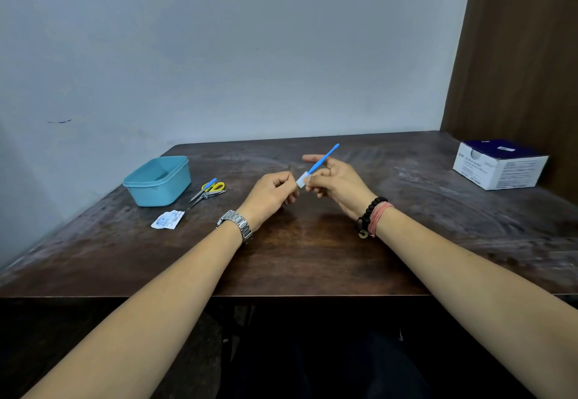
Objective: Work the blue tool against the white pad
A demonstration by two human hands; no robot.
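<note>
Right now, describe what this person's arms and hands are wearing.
Both forearms are bare, with no sleeves in view. The left hand has a silver metal link watch on its wrist. The right hand has a black bead bracelet with a small round charm, beside wound pinkish-red thread. No gloves or rings show.

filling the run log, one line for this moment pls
left hand: pinches white pad | right hand: holds blue stick | above table
</note>
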